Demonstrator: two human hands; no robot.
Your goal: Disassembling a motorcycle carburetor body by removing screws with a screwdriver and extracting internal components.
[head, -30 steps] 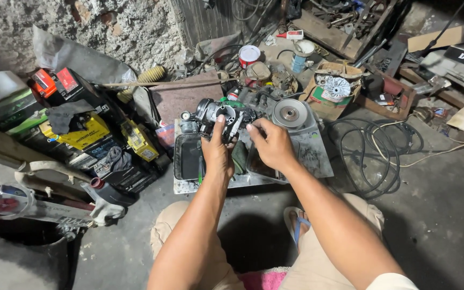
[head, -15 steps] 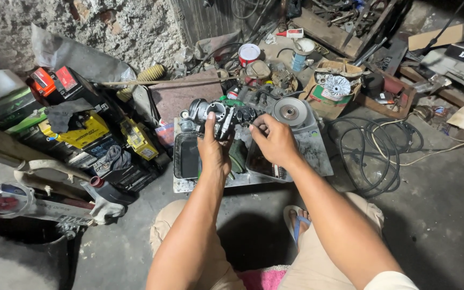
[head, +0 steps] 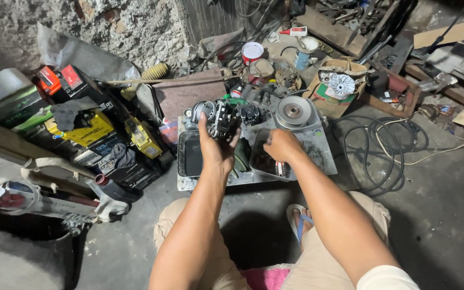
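Left hand (head: 217, 146) is up, fingers wrapped round a dark metal carburettor (head: 224, 119), holding it clear above the steel plate (head: 318, 150) on the floor. Firm grasp there, thumb on the left side, fingertips curled over the right. Right hand (head: 281, 146) is down low over the dark tray (head: 264, 161) on the plate, fingers curled and dipped toward it; it may be pinching something small, but the view is too dark to tell. A second tray (head: 190, 154) sits just left of the first. Behind the carburettor, a round metal disc (head: 293, 111) lies on the plate. Coiled cable (head: 374, 145) rests on the floor to the right, batteries (head: 89, 129) stacked to the left.
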